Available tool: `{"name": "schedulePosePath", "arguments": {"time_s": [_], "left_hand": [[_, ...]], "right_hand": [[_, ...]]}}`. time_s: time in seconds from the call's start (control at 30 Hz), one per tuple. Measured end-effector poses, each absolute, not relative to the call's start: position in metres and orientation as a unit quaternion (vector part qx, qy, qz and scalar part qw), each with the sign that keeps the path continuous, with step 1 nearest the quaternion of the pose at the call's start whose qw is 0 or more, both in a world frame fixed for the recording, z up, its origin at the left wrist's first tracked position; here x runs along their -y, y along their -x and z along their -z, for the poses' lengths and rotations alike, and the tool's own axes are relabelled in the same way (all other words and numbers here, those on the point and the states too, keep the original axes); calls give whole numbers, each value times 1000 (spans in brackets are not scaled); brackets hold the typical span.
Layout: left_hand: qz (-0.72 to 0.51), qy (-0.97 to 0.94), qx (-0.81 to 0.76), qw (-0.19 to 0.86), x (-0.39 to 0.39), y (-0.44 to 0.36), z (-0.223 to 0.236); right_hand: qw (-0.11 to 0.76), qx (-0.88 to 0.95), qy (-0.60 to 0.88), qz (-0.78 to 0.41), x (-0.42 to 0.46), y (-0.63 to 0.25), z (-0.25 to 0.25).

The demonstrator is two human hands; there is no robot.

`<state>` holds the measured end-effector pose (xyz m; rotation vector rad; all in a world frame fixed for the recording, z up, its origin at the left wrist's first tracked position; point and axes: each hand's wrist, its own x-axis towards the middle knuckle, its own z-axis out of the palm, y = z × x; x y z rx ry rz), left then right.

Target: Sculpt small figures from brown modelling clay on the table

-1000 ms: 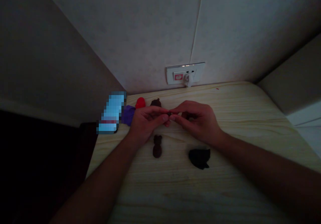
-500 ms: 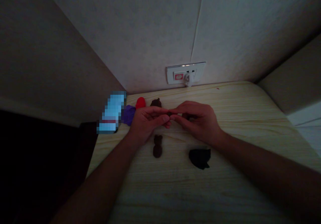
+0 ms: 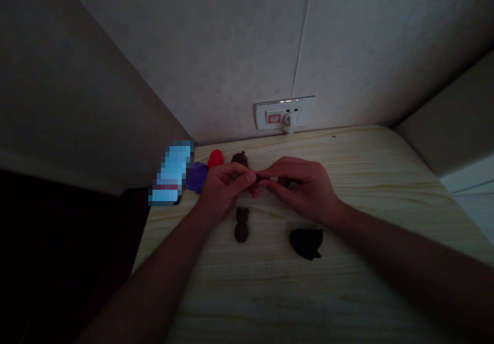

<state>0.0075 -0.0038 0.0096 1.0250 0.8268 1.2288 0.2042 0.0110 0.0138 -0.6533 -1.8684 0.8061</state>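
- Left hand (image 3: pixel 226 187): thumb and forefinger pinched on a small dark piece (image 3: pixel 258 178); other fingers loosely curled.
- Right hand (image 3: pixel 304 182): thumb and forefinger pinched on the same piece from the other side; other fingers curled, tips hidden.
- Small dark piece sits between the two sets of fingertips, over the middle of the wooden surface (image 3: pixel 386 189), nearer far edge than bottom of view; mostly covered, exact shape can't tell.
- Brown figure (image 3: pixel 241 225): lies below left hand, two round parts in line, small bumps at the far end; apart from both hands.
- Black lump (image 3: pixel 306 243): near right forearm, pointed tip toward the right edge; strip of wood between it and brown figure.
- Brown lump (image 3: pixel 240 158): just beyond left hand, toward far edge, partly hidden.
- Red lump (image 3: pixel 215 158): left of brown lump, near far edge; lower part behind left hand.
- Purple lump (image 3: pixel 197 178): between left hand and phone (image 3: pixel 172 172), just beside red lump; contact can't tell.
- Phone: along left edge at far left corner, screen pixelated; overhang can't tell.
- Far edge runs along the wall (image 3: pixel 231 76); socket plate (image 3: pixel 285 113) above it, white plug (image 3: pixel 289 122) in it.
- Room to move: wide stretch of wood from right hand to right edge and rounded far right corner; more below black lump. Left side tighter. Near edge out of view.
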Motion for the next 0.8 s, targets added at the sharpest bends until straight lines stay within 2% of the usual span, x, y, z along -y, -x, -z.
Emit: {"name": "schedulePosePath", "arguments": {"time_s": [0.53,0.8], "left_hand": [[-535,-500,-418,537,5,-4,-3],[-531,-509,-419,533,5,-4,-3]], "right_hand": [[479,736,320,-355,-10,-203,-13],[476,725,322,-380,-10,-203,-13]]}}
